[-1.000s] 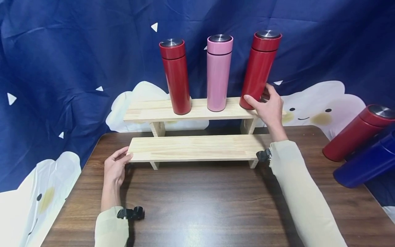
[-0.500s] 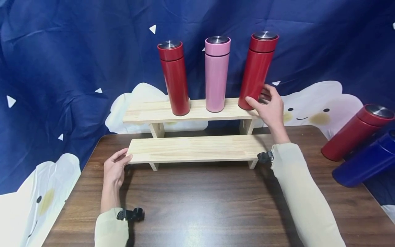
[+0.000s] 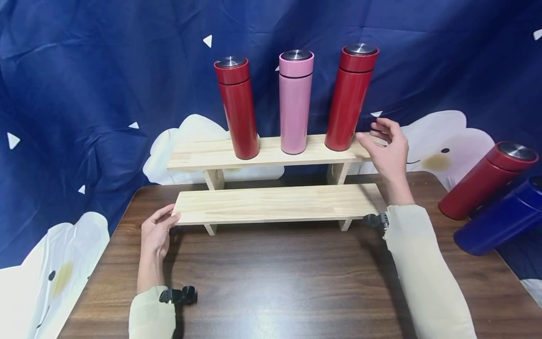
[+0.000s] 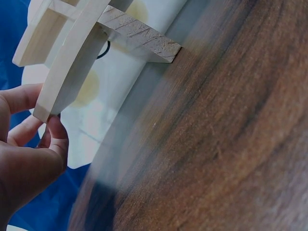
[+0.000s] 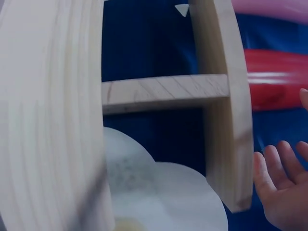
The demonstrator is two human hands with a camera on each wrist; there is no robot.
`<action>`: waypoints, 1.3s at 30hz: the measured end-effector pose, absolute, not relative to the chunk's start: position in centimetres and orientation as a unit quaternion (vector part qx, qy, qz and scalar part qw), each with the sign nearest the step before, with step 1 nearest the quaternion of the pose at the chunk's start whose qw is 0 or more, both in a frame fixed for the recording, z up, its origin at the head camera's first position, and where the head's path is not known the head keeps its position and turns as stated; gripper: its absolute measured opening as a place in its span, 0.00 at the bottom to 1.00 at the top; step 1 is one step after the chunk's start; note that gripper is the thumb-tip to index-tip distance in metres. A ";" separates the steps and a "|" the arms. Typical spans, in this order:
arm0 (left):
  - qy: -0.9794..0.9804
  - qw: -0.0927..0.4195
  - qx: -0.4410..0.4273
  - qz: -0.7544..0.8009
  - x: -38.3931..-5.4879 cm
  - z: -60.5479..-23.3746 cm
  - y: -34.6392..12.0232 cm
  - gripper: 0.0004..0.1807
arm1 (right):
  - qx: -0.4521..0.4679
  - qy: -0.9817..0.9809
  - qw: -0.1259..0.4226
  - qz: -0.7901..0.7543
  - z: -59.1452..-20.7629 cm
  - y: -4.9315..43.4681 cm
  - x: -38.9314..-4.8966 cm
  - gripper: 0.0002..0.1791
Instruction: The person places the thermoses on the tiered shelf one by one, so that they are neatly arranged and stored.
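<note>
On the upper tier of a two-tier wooden stand are a red vacuum flask at left, a pink vacuum flask in the middle and another red vacuum flask at right, all upright with metal-topped lids. Just right of that last flask is my right hand, apart from it, fingers loosely bent around nothing. The right wrist view shows the same hand beside the upper tier's end. My left hand pinches the left end of the lower tier, thumb against its edge.
At the table's right side, a red flask and a blue flask appear slanted in the head view. Brown wood-grain table stretches before the stand. A dark blue cloth with cloud prints hangs behind.
My right hand has let go of the right-hand red flask and drawn away to the right. The flask stays upright on the upper tier. My left hand keeps its place.
</note>
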State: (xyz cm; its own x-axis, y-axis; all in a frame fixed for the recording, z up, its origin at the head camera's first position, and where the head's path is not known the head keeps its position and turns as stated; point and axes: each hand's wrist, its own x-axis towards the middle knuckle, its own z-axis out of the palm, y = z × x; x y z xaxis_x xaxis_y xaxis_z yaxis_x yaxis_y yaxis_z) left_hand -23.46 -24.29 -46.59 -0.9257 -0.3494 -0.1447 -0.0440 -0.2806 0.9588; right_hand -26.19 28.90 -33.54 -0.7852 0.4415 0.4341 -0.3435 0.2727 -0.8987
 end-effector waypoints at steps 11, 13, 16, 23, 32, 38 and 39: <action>-0.599 0.095 0.166 -0.778 -23.5 -46.4 -24.3 0.19 | -0.058 -0.703 0.368 0.605 -32.9 31.7 -24.7 0.27; -0.599 0.095 0.166 -0.778 -23.5 -46.4 -24.3 0.19 | -0.067 -0.705 0.373 0.600 -32.9 32.2 -24.3 0.28; -0.599 0.094 0.167 -0.778 -23.4 -46.4 -24.3 0.19 | -0.083 -0.699 0.382 0.599 -32.7 32.9 -23.6 0.27; -0.595 0.093 0.170 -0.780 -23.3 -46.5 -24.3 0.19 | -0.110 -0.682 0.410 0.596 -31.9 34.2 -22.2 0.26; -0.594 0.094 0.170 -0.781 -23.2 -46.8 -24.4 0.19 | -0.141 -0.670 0.433 0.586 -31.8 36.1 -20.1 0.27; -0.593 0.096 0.171 -0.781 -23.1 -46.9 -24.4 0.18 | -0.169 -0.654 0.471 0.568 -31.0 37.3 -18.5 0.25; -0.595 0.095 0.171 -0.780 -23.0 -46.8 -24.4 0.18 | -0.178 -0.652 0.478 0.561 -30.7 37.5 -18.3 0.25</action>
